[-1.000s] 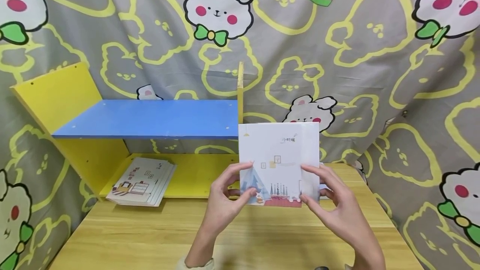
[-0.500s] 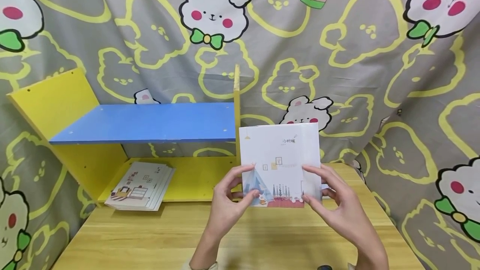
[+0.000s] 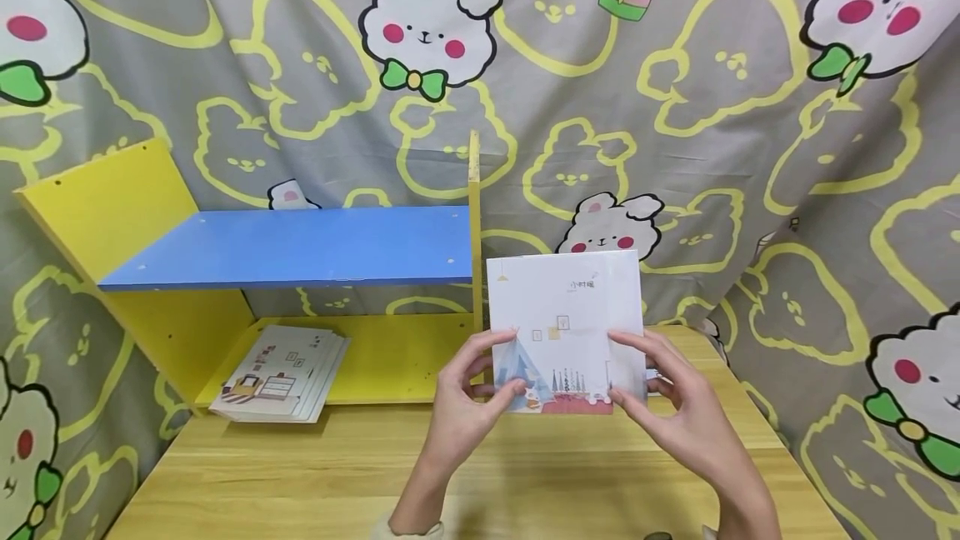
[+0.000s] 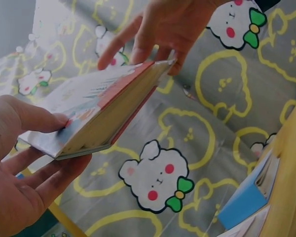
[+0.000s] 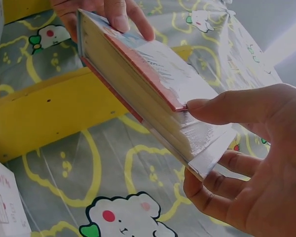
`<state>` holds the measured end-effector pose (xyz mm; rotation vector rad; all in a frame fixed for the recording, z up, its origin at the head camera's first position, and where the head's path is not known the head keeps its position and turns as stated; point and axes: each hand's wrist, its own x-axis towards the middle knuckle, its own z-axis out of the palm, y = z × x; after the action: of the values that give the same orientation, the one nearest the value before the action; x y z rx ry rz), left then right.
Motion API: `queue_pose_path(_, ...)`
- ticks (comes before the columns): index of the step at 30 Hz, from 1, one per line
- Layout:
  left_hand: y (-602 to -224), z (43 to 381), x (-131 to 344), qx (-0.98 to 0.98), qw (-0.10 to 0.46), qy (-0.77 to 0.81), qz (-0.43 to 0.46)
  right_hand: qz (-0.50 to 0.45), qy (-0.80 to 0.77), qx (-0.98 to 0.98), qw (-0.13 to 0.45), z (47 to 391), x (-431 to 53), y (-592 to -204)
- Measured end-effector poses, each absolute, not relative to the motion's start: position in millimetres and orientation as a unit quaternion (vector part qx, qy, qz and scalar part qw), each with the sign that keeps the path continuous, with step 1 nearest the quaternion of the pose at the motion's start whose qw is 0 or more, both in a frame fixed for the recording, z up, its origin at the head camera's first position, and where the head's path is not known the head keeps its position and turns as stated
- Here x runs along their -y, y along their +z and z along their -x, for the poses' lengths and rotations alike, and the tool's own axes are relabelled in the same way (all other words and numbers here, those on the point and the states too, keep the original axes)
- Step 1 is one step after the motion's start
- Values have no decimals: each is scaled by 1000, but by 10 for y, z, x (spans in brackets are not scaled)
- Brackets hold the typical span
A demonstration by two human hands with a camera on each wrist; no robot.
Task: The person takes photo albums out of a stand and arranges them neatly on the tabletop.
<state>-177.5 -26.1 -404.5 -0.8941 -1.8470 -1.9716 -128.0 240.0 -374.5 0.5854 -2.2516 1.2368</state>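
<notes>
A thick square book (image 3: 555,298) is held up in both hands over the wooden table. Its white cover shows a blue tent, small frames and a pink-red floor. My left hand (image 3: 465,398) pinches the left edge, thumb on the cover and other fingers behind. At the opposite edge, my right hand (image 3: 682,407) grips it the same way, over a glossy pale strip. The left wrist view shows the lower page edges of the book (image 4: 123,111), cream between two covers. In the right wrist view, crinkled shiny material covers the end of the book (image 5: 197,136) by the right thumb.
A yellow shelf unit with a blue board (image 3: 315,244) stands at the left. On its lower board lies a stack of white illustrated booklets (image 3: 277,373), jutting over the front edge. Behind the right hand, a blue block-like thing (image 4: 251,195) stands on the table. A patterned curtain (image 3: 570,98) hangs behind.
Both hands and the book have shifted slightly right, and the book has tilted a little. The grip stays the same. The head view has moved slightly.
</notes>
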Motion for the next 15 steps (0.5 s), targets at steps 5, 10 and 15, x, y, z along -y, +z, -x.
queue_pose_path(5,-4069,1778,217,637,141,-692,309,-210,451,830,252,1256,-2425,-3751)
queue_pose_path(10,-4106,1788,177,635,133,-697,305,-202,449,834,249,1236,-2462,-3765)
queue_pose_path(15,-4128,1795,135,633,131,-698,308,-198,447,836,249,1233,-2503,-3782)
